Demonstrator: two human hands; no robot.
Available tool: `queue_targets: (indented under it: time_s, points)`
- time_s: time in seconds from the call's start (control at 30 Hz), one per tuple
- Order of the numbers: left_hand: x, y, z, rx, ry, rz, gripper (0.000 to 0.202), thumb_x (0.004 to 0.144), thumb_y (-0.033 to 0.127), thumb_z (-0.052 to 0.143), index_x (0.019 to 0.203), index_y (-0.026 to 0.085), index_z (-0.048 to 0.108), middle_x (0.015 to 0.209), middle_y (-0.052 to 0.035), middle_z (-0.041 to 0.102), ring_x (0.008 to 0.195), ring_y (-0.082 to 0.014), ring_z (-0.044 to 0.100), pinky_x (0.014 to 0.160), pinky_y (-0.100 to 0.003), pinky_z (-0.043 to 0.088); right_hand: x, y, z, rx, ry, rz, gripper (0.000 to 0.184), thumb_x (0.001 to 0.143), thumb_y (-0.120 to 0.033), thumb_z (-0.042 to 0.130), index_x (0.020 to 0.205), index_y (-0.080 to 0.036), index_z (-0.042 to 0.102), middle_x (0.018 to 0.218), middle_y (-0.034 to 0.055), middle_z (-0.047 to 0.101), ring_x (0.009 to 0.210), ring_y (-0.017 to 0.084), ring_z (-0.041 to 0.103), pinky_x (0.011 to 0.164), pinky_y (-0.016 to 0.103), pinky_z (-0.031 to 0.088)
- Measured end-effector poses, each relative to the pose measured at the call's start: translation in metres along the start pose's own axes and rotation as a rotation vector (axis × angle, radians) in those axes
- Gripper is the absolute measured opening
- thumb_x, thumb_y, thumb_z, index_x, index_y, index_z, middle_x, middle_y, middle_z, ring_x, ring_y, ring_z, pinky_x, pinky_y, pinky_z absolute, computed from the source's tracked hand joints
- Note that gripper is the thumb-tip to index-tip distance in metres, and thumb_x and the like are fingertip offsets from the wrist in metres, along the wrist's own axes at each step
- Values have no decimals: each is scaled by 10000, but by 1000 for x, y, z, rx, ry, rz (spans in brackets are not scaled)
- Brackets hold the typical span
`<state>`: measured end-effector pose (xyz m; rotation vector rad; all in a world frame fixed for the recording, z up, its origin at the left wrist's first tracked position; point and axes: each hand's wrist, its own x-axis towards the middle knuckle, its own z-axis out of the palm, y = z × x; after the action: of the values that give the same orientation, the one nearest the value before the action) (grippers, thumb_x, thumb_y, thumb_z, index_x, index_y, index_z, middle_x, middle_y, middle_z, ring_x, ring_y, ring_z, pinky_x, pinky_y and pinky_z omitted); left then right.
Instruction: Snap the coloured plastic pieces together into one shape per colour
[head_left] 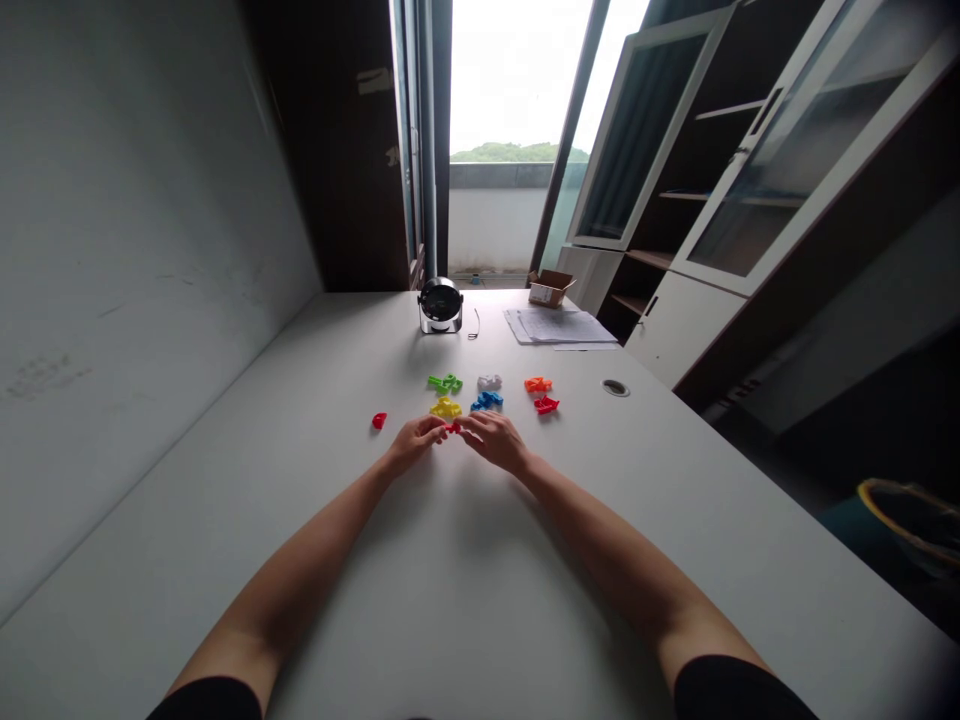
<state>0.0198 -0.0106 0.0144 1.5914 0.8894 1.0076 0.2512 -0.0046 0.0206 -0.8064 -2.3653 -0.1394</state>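
Note:
My left hand (415,438) and my right hand (491,438) meet over the white table (480,560), fingers pinched together on a small red plastic piece (453,427) between them. Just beyond lie little heaps of plastic pieces: yellow (446,408), green (445,383), blue (487,401), white (490,381), orange (538,384) and red (547,405). A single red piece (379,420) lies apart to the left of my left hand.
A small black fan (440,305) stands at the table's far end, with papers (559,326) and an open cardboard box (549,288) to its right. A round cable hole (616,387) is near the right edge. Glass-door cabinets (750,180) line the right.

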Motion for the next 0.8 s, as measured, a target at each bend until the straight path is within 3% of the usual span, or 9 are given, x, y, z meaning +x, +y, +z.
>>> queue_targets:
  time_s: [0.3, 0.5, 0.8]
  points:
    - [0, -7, 2, -122, -14, 18, 396, 802, 416, 734, 1089, 153, 665, 913, -61, 687, 802, -150, 606, 745, -284, 464, 1, -1, 2, 50, 25, 36, 179, 973, -279, 534, 1106, -208, 631, 878, 57, 702, 795, 188, 640, 753, 326, 487]
    - [2, -9, 1, -155, -9, 14, 363, 801, 398, 740, 1055, 148, 670, 887, -58, 672, 792, -144, 593, 774, -296, 477, 2, -4, -1, 58, 16, 47, 167, 964, -283, 555, 1087, -201, 632, 866, 50, 698, 792, 183, 643, 753, 319, 483]
    - [0, -1, 0, -96, -6, 15, 340, 823, 412, 718, 1030, 143, 702, 967, -85, 694, 819, -160, 600, 796, -312, 491, 2, -6, -5, 16, 21, 30, 271, 980, -336, 558, 1222, -220, 596, 965, 66, 709, 845, 203, 657, 765, 332, 495]
